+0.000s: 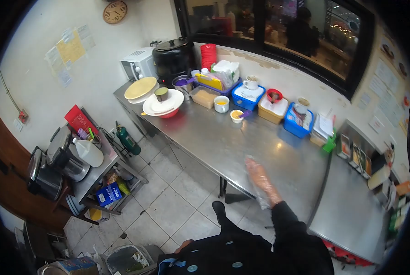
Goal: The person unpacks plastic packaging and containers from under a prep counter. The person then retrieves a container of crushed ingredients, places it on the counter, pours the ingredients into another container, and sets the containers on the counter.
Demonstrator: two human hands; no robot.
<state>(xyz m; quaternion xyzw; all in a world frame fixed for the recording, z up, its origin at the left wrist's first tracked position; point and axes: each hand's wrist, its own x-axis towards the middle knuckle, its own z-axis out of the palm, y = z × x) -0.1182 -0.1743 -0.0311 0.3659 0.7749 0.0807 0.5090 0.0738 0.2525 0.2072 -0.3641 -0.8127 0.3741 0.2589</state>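
Note:
My right hand [260, 176], in a clear plastic glove, reaches over the near edge of the steel table [205, 137]. Its fingers look stretched out, and I see nothing held in them. Low in the view, only a small part of my left hand [185, 246] shows beside my dark buttoned top; its fingers are hidden. Farther back on the table, a small white cup with yellow contents [236, 116] has a purple-handled utensil [245, 114] in it. Behind it stands a white mug [221, 104], also with something yellow inside.
Along the wall stand blue tubs [299, 120], a black cooker [173, 57] and a microwave [138, 64]. A white plate [162, 104] bears a green cup. Left are a side table with a white jug [88, 152] and large pots; a bin [129, 260] is below.

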